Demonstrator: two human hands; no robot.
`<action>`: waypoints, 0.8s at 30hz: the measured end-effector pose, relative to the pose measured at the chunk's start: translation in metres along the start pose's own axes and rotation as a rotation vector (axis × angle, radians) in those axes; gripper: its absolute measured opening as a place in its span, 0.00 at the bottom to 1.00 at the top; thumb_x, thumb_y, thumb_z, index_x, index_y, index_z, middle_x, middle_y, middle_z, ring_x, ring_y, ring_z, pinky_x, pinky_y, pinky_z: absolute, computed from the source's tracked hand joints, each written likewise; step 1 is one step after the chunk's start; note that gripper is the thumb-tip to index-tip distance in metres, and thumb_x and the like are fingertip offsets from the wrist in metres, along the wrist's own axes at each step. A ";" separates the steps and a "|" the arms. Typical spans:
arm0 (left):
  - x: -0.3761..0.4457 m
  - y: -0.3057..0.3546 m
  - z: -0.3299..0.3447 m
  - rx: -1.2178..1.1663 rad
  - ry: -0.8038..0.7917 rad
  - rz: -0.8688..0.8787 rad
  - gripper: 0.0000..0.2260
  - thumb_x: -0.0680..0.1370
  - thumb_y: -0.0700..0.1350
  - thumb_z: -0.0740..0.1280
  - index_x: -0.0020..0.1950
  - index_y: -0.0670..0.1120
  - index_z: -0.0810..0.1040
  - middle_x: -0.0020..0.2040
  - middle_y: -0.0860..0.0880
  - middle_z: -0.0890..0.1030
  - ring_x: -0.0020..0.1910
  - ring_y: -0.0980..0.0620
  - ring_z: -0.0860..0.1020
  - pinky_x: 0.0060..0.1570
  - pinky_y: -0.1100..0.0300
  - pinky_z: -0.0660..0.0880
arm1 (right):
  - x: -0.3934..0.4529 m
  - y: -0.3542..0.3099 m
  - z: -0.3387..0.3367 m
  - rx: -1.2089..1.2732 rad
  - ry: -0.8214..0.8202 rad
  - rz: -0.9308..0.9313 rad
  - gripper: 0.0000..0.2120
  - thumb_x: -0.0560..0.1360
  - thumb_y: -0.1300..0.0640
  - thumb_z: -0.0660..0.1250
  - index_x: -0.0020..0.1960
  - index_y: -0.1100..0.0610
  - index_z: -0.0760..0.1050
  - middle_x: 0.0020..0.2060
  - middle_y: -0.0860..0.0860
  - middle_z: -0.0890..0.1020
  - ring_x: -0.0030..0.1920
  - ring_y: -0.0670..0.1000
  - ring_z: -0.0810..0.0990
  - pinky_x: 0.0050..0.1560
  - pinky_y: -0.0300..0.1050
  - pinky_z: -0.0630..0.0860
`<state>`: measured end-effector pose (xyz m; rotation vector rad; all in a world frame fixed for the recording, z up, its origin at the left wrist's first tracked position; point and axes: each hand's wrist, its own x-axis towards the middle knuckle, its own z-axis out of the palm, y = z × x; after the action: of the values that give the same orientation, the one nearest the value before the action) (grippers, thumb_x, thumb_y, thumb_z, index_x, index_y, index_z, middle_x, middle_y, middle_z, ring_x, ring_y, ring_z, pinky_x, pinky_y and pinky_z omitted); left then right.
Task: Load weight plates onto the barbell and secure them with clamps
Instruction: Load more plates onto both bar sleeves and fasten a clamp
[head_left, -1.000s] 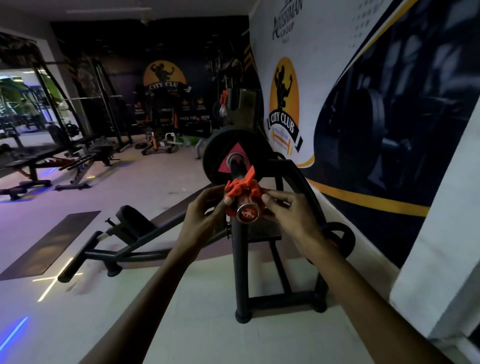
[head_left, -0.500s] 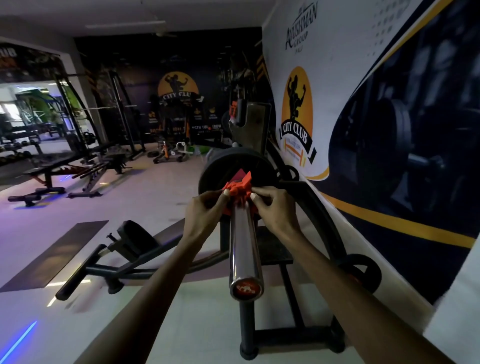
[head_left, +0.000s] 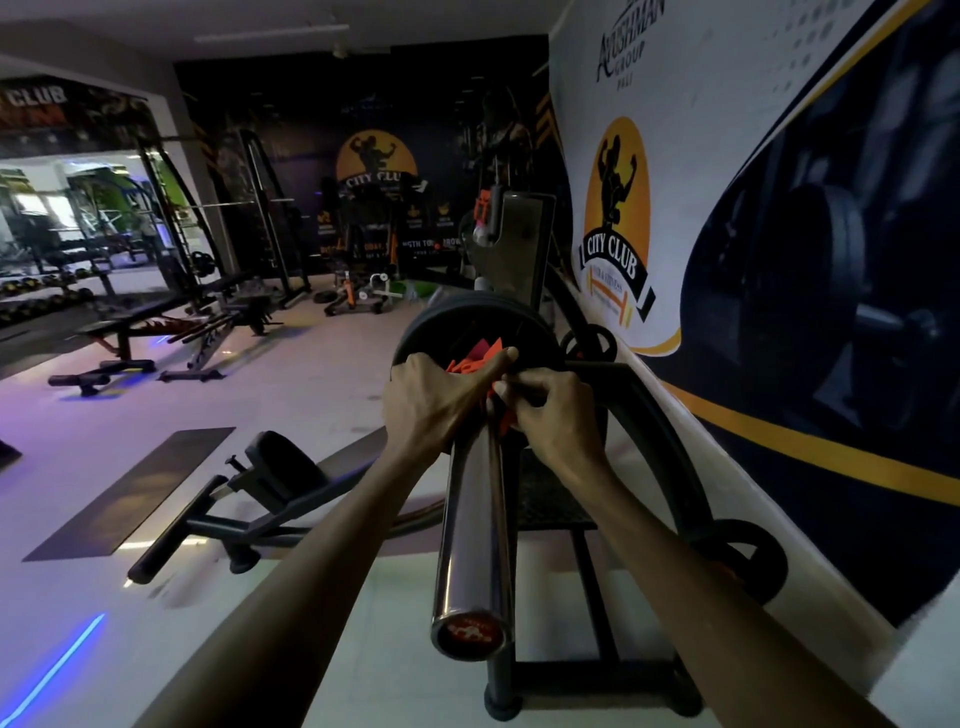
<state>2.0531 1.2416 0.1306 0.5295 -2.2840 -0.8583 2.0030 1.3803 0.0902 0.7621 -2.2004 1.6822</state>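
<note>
Dim gym, blue floor strip (head_left: 57, 660) glow left, bright window far left, wide-angle edge warp.

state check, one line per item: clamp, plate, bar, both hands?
clamp: on the bar, up against the plate, held by both hands; locked or not, cannot tell
plate: loaded on the bar
bar: sleeve bare from clamp to end cap
left hand: grips the clamp, index finger extended
right hand: fingers curled on the clamp
</note>
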 end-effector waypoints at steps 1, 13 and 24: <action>0.000 0.001 0.000 0.020 0.000 -0.002 0.45 0.59 0.88 0.58 0.40 0.45 0.81 0.35 0.46 0.83 0.34 0.46 0.82 0.39 0.47 0.84 | 0.000 0.000 0.000 0.016 0.005 0.014 0.07 0.79 0.56 0.71 0.56 0.54 0.84 0.48 0.47 0.86 0.50 0.44 0.85 0.52 0.47 0.85; 0.007 -0.024 -0.010 -0.541 -0.140 -0.247 0.28 0.73 0.67 0.71 0.44 0.41 0.86 0.41 0.39 0.87 0.43 0.38 0.87 0.49 0.39 0.84 | 0.001 0.000 0.007 -0.011 0.108 -0.026 0.11 0.76 0.55 0.75 0.58 0.57 0.85 0.53 0.48 0.86 0.52 0.41 0.83 0.54 0.35 0.81; 0.005 -0.019 -0.026 -0.947 -0.470 -0.441 0.13 0.81 0.53 0.69 0.56 0.43 0.82 0.47 0.44 0.86 0.35 0.54 0.85 0.32 0.63 0.81 | 0.004 -0.011 0.007 0.033 0.107 0.043 0.08 0.76 0.53 0.75 0.52 0.56 0.86 0.41 0.40 0.83 0.45 0.39 0.83 0.46 0.29 0.79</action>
<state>2.0696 1.2136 0.1350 0.4027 -1.8127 -2.2925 2.0064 1.3704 0.0987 0.6212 -2.1354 1.7421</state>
